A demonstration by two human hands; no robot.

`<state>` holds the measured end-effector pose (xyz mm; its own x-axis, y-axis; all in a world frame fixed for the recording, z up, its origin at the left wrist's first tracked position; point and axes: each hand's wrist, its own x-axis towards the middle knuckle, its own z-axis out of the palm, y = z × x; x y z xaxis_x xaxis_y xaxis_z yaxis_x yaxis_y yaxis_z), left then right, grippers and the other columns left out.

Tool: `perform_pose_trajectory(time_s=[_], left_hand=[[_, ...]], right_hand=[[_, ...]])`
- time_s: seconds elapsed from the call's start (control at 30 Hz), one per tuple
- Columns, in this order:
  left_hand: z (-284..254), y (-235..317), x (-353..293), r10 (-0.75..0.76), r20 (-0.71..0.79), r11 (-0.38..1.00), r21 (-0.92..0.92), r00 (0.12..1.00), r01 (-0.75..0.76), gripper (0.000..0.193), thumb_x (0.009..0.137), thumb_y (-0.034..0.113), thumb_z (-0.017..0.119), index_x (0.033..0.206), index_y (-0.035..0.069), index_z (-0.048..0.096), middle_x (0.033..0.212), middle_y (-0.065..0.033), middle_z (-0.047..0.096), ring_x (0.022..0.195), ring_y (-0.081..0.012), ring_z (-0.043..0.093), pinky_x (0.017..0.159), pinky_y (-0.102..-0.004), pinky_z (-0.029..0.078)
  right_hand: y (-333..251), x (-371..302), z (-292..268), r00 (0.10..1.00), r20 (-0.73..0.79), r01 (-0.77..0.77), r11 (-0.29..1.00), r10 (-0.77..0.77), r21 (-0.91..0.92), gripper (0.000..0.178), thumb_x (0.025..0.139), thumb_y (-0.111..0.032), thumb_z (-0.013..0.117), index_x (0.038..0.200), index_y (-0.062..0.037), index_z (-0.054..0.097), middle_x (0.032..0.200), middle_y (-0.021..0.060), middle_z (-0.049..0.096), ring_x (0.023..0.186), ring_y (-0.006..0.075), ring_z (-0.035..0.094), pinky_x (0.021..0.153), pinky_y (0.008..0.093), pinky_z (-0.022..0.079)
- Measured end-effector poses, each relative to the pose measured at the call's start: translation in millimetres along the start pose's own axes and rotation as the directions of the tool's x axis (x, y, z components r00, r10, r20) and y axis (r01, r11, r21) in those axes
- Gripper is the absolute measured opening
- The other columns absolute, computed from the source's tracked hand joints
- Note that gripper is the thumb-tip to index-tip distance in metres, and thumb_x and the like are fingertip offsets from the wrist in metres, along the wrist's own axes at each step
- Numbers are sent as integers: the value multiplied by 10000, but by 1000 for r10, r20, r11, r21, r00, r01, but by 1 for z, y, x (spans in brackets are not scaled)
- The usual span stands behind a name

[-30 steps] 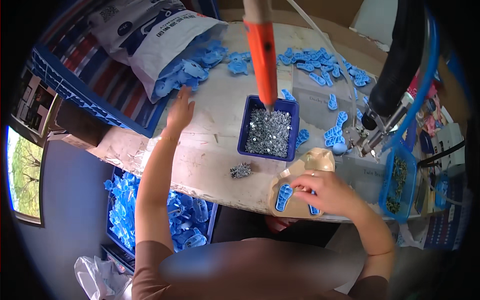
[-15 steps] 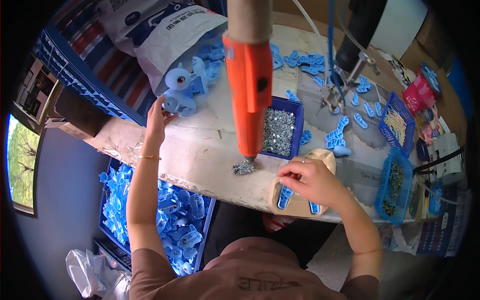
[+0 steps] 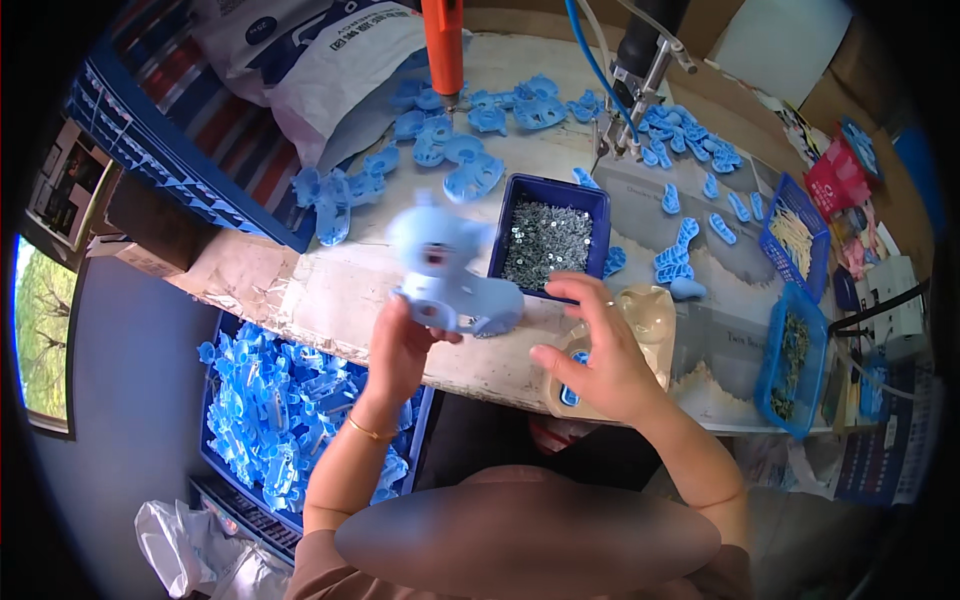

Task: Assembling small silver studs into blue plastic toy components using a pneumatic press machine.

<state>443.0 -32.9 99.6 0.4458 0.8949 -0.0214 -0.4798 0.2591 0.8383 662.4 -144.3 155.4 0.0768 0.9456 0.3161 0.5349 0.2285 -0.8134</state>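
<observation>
My left hand [image 3: 398, 338] grips a light-blue plastic toy animal [image 3: 440, 260] by its underside, over the table's front edge. Motion blurs the toy; its head is up and a dark eye shows. To the right, my right hand [image 3: 608, 352] has thumb and fingers spread and holds nothing. It hovers over a beige moulded fixture [image 3: 652, 312] and hides part of it. A small blue toy part [image 3: 569, 394] lies in the fixture's near left hollow. Behind the hands stands a dark-blue tray [image 3: 555, 184] of small screws.
An orange electric screwdriver [image 3: 441, 45] hangs at the back. Blue half-shells [image 3: 472, 178] and small blue parts [image 3: 684, 240] lie about the table. A basket of white pieces [image 3: 792, 245] and a blue tub [image 3: 765, 370] stand right. Below left is a crate of blue parts [image 3: 280, 420].
My left hand has brought the toy from the far left toward the middle. My right hand has lifted off the fixture, its fingers parting. The screwdriver has risen away from the table.
</observation>
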Motion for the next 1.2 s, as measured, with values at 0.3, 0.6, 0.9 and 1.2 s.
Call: perform_pose_trajectory(time_s=[0.3, 0.6, 0.9, 1.2], left_hand=[[106, -34, -19, 205, 735, 102, 640, 646, -761, 244, 735, 159, 796, 883, 83, 617, 793, -49, 600, 733, -216, 624, 594, -332, 507], [138, -77, -35, 33, 745, 113, 659, 666, -744, 525, 776, 239, 754, 1239, 66, 579, 1064, -81, 647, 861, -236, 646, 684, -317, 544], [83, -58, -24, -22, 595, 201, 790, 804, -579, 756, 697, 158, 812, 1343, 42, 437, 1313, -177, 516, 1181, -371, 500, 1001, -446, 395], [79, -62, -19, -82, 586, 203, 802, 806, -562, 692, 738, 141, 760, 1349, 44, 449, 1362, -179, 481, 1181, -366, 477, 1009, -443, 368]], right_hand=[[12, -50, -73, 870, -489, -98, 952, -59, -289, 292, 841, -7, 660, 1115, -6, 561, 1212, 118, 577, 1084, 189, 551, 917, 321, 448], [6, -66, -79, 927, -376, -140, 944, 19, -298, 139, 826, 22, 659, 956, -18, 636, 1008, 101, 652, 950, 212, 621, 848, 299, 473], [40, -81, -40, 968, 249, 130, 813, 19, -568, 292, 792, -80, 653, 1082, -109, 662, 1036, 11, 639, 967, 230, 601, 793, 346, 529], [40, -79, -34, 937, 344, 208, 693, 61, -690, 315, 823, -105, 559, 1127, -111, 639, 983, -23, 600, 922, 193, 557, 767, 306, 525]])
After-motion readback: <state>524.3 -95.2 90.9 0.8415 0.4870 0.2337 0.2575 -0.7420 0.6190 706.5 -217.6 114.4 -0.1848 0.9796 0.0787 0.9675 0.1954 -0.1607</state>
